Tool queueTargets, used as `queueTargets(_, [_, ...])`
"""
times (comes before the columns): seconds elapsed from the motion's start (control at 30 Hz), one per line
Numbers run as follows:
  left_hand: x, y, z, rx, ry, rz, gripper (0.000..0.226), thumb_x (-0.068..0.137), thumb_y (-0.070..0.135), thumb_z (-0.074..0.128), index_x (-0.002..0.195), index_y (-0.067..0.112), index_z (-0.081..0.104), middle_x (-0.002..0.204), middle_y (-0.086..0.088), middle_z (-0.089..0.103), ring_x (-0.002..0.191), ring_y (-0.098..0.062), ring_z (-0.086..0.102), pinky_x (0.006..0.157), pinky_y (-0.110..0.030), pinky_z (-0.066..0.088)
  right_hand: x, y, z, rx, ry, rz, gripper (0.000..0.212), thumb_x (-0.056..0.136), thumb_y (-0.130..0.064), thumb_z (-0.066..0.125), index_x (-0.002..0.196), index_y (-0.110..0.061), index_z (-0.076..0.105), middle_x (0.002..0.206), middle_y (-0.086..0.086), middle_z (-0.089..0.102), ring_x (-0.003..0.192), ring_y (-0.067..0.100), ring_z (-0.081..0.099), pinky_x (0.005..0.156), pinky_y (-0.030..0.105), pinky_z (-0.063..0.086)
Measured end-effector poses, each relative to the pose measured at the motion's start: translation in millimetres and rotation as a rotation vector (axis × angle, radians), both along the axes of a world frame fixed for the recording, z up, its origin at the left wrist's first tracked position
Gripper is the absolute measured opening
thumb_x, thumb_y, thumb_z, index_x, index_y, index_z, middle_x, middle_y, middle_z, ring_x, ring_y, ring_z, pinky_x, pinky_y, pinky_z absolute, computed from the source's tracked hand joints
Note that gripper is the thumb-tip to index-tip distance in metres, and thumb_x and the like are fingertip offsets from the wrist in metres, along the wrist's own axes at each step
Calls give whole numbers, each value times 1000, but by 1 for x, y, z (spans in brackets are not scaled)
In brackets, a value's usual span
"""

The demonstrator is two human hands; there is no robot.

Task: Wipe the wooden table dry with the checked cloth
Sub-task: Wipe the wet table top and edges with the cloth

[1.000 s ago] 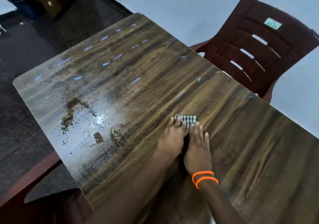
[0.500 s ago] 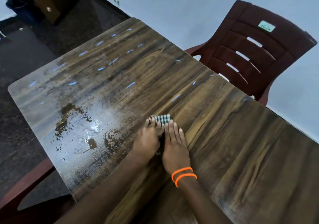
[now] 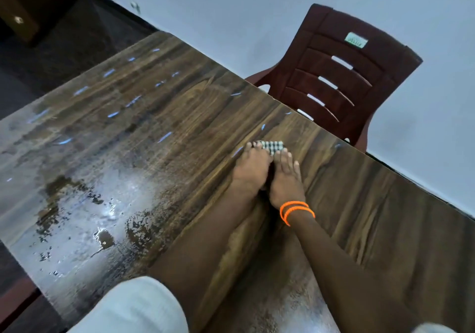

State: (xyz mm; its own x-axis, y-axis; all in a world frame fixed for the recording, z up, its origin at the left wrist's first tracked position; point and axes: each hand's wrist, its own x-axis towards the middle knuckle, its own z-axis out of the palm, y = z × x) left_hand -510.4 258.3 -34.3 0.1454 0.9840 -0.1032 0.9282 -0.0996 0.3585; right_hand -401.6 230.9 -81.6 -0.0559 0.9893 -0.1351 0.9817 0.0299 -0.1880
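Note:
The wooden table fills most of the head view. A folded black-and-white checked cloth lies on it near the far edge. My left hand and my right hand press flat on the cloth side by side, and only its far end shows past the fingertips. Orange bangles ring my right wrist. A wide wet patch with droplets shines on the table's left part.
A dark red plastic chair stands against the table's far edge, before a pale wall. Dark floor lies to the left, with a wooden cabinet at the top left corner. A red chair edge shows at the bottom left.
Both hands have pushed the cloth away from me towards the table's far edge. My arms are stretched out further, and my light sleeve has come into view.

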Motion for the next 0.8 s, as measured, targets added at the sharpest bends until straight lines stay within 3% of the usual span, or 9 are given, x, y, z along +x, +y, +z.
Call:
queueTargets(0.1, [-46,17,-1,-71,-60,124,30,97,29,47,114,11,62,117,-18,58,107,-36,59,86,-38,48,-40,15,-2,23,-6,74,73,92,-19,45,152,-1,8,162,18,6,149,30,3,121,41,3])
queueTargets(0.17, [-72,12,-6,-73,-9,89,25,93,30,49,105,19,68,106,-14,60,100,-34,60,82,-36,50,-62,6,-5,38,16,118,70,91,-18,41,152,-1,12,161,19,8,149,31,6,122,43,6])
queueTargets(0.3, [-84,-36,-11,-58,221,-88,32,92,25,52,123,30,59,127,-8,51,115,-28,49,88,-38,48,-69,-43,-7,75,107,133,64,89,-16,32,151,-4,22,161,14,15,149,25,10,121,41,10])
queueTargets(0.43, [-45,-80,-17,-98,145,-197,52,94,17,46,144,29,40,154,-13,29,142,-33,24,109,-38,36,-30,-97,-3,90,142,81,70,83,-13,30,151,-4,22,160,12,18,149,22,12,119,39,10])
queueTargets(0.47, [-31,-85,-18,-88,121,-249,55,92,14,47,145,28,39,154,-13,30,144,-33,21,112,-37,32,-15,-105,-2,91,135,59,72,81,-12,31,152,-4,21,160,12,18,149,22,13,119,39,11])
queueTargets(0.53, [3,-85,-16,36,92,-303,55,86,9,48,137,29,52,145,-12,46,139,-32,33,109,-33,37,20,-110,0,83,97,10,76,77,-12,31,151,-3,22,160,13,19,148,23,16,118,38,12])
queueTargets(0.63, [46,-63,0,128,38,-298,40,86,21,59,125,27,63,135,-9,57,131,-28,46,100,-28,44,58,-87,2,61,36,-71,78,75,-18,29,151,-2,22,159,14,19,148,24,17,119,38,10])
queueTargets(0.7, [62,-35,5,193,70,-309,40,92,23,56,132,21,57,141,-10,50,135,-27,39,105,-29,37,70,-57,3,53,27,-145,77,77,-21,25,152,-2,17,160,14,13,149,24,12,121,36,5])
queueTargets(0.8, [65,11,10,5,77,-238,40,102,18,33,142,16,42,152,-12,31,143,-29,22,113,-34,25,63,-5,8,17,34,-162,81,78,-25,31,152,-2,10,161,15,6,150,26,5,120,37,0])
